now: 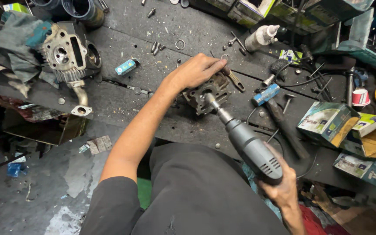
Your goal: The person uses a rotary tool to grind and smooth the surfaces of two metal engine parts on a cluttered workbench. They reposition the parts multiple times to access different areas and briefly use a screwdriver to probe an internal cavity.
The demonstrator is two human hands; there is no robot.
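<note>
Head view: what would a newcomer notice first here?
At centre, the left hand presses on a small dark engine part while the right hand aims a grey power tool into it. At upper left, a second, finned engine part lies on the dark workbench; opened cardboard boxes crowd the right.

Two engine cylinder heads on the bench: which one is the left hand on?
The smaller dark cylinder head at bench centre, under the left hand, with the grinder tip in it. The larger finned head sits untouched at far left.

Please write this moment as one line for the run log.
left hand: holds engine part on bench | right hand: grips grey power tool | tool tip: in the part
</note>
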